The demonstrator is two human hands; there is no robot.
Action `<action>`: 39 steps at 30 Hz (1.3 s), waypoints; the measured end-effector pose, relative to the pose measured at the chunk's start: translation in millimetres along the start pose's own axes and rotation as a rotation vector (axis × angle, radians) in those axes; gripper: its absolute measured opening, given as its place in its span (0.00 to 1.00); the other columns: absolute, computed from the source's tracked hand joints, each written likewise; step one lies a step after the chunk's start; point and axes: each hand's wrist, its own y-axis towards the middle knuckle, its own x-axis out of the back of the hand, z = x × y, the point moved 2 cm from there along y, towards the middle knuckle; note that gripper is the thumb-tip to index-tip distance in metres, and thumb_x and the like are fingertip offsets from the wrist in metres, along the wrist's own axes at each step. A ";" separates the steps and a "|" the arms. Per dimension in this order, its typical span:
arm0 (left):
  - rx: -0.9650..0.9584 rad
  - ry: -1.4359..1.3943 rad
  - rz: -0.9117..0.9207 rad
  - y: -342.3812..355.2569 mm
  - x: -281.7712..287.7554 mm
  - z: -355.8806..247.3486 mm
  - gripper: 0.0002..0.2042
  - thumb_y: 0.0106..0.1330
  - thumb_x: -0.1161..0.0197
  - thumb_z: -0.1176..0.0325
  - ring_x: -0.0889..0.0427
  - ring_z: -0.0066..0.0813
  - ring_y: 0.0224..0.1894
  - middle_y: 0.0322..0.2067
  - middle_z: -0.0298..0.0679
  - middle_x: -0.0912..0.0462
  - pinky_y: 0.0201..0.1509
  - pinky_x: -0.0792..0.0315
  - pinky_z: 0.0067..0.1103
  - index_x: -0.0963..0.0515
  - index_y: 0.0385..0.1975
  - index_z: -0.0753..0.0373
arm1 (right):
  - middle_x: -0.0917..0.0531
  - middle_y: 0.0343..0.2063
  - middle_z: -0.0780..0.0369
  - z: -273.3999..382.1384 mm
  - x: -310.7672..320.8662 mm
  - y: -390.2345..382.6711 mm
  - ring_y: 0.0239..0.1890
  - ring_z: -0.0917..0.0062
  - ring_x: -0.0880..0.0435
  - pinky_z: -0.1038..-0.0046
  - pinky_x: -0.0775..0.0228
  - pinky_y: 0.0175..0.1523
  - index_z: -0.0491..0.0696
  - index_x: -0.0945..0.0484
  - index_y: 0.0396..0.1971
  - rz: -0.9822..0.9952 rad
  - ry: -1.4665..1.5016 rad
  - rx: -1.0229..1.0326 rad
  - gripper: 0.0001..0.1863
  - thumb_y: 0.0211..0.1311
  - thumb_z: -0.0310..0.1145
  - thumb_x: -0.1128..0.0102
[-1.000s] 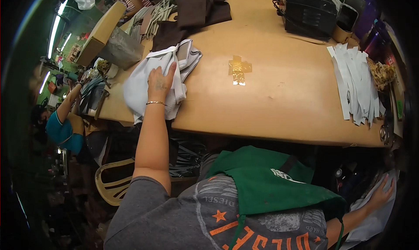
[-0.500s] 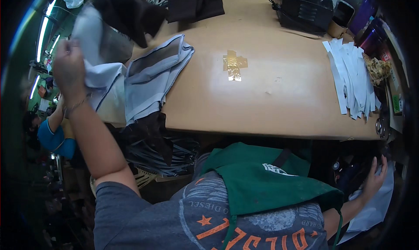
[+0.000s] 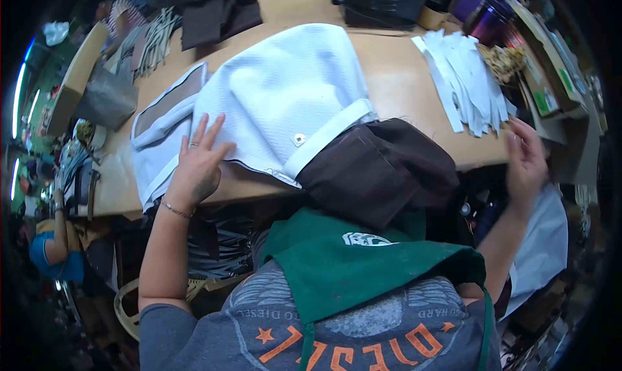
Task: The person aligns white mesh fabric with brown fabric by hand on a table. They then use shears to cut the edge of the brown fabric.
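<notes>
A white textured fabric bag piece (image 3: 278,79) lies spread on the table in front of me. It has a white band, a small round metal fastener (image 3: 299,138) and a dark brown cloth part (image 3: 363,170) that hangs over the near edge. My left hand (image 3: 199,167) rests on the piece's left side, fingers spread. Under and beside that side sits a folded white-and-grey fabric piece (image 3: 155,134). Raised at the right, my right hand (image 3: 526,163) has loosely bent fingers and shows nothing held. Its fingertips are near the lower ends of several white strips (image 3: 463,79).
Dark brown cloth (image 3: 214,14) lies at the far left, beside bundled grey cords (image 3: 155,40). A black box-shaped device (image 3: 379,5) stands at the back. Cardboard boxes (image 3: 541,66) line the right edge. White sheeting (image 3: 538,248) hangs at lower right. Another person (image 3: 58,251) works at left.
The white piece with brown cloth now lies in front of me. My left hand has come down onto it from the far left. My right hand has risen from the white sheeting toward the strips.
</notes>
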 end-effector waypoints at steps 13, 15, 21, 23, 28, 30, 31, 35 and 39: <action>0.403 -0.391 0.135 85.1 -30.2 -90.8 0.28 0.58 0.53 0.44 0.55 0.52 0.63 0.61 0.46 0.47 0.56 0.54 0.55 0.38 0.56 0.52 | 0.26 0.43 0.49 60.9 -145.1 -77.9 0.47 0.61 0.26 0.69 0.37 0.52 0.40 0.37 0.51 1.203 0.328 -0.060 0.37 0.46 0.50 0.38; 0.344 -0.289 0.120 98.2 -53.8 -88.4 0.31 0.56 0.54 0.39 0.61 0.51 0.65 0.62 0.43 0.51 0.55 0.56 0.59 0.41 0.58 0.47 | 0.26 0.44 0.50 72.2 -146.2 -108.5 0.49 0.61 0.28 0.71 0.39 0.54 0.39 0.36 0.49 1.171 0.608 -0.080 0.34 0.47 0.45 0.36; 0.095 -0.179 0.187 151.1 -51.5 -33.0 0.32 0.52 0.48 0.40 0.58 0.44 0.65 0.63 0.41 0.52 0.58 0.55 0.55 0.40 0.57 0.44 | 0.26 0.36 0.48 103.5 -162.1 -119.6 0.44 0.60 0.27 0.68 0.38 0.50 0.37 0.33 0.45 1.421 0.369 0.190 0.29 0.55 0.50 0.47; 0.164 -0.074 0.148 150.8 -41.8 -37.8 0.29 0.52 0.42 0.49 0.56 0.42 0.65 0.61 0.42 0.48 0.57 0.52 0.55 0.35 0.54 0.50 | 0.24 0.30 0.46 91.3 -159.9 -96.5 0.36 0.58 0.24 0.64 0.33 0.43 0.34 0.26 0.31 1.412 0.283 0.076 0.31 0.54 0.54 0.49; -0.407 -0.538 -0.333 84.7 -2.6 -127.4 0.15 0.44 0.34 0.65 0.26 0.41 0.42 0.36 0.43 0.26 0.43 0.32 0.32 0.26 0.32 0.62 | 0.23 0.23 0.48 31.7 -173.1 -39.8 0.28 0.62 0.22 0.68 0.32 0.35 0.35 0.25 0.24 0.569 0.126 -0.252 0.23 0.51 0.45 0.43; -0.640 -0.504 -0.337 55.7 -10.4 -153.4 0.15 0.46 0.36 0.58 0.28 0.31 0.46 0.37 0.35 0.27 0.50 0.38 0.30 0.25 0.31 0.58 | 0.23 0.24 0.48 22.1 -205.9 -25.7 0.28 0.63 0.22 0.68 0.32 0.35 0.36 0.25 0.25 0.716 0.104 -0.328 0.21 0.48 0.43 0.40; -0.692 -0.423 -0.280 47.4 -17.2 -158.2 0.14 0.50 0.40 0.57 0.31 0.30 0.49 0.40 0.33 0.28 0.52 0.41 0.30 0.25 0.31 0.58 | 0.23 0.24 0.48 33.6 -214.6 -18.8 0.28 0.63 0.22 0.68 0.32 0.35 0.36 0.25 0.26 0.706 0.196 -0.320 0.19 0.47 0.41 0.39; -0.772 -0.274 -0.044 48.2 -38.7 -150.8 0.06 0.53 0.47 0.62 0.32 0.24 0.46 0.39 0.32 0.30 0.48 0.39 0.26 0.28 0.28 0.54 | 0.22 0.26 0.51 49.9 -264.6 5.8 0.29 0.64 0.22 0.68 0.32 0.35 0.39 0.27 0.29 0.480 0.436 -0.303 0.16 0.45 0.36 0.38; -0.692 -0.402 -0.051 58.4 -44.6 -142.3 0.07 0.56 0.46 0.59 0.26 0.22 0.29 0.22 0.27 0.30 0.28 0.37 0.20 0.30 0.24 0.54 | 0.21 0.25 0.55 34.2 -287.4 50.1 0.28 0.71 0.22 0.71 0.32 0.34 0.39 0.27 0.30 0.472 0.409 -0.363 0.15 0.47 0.36 0.39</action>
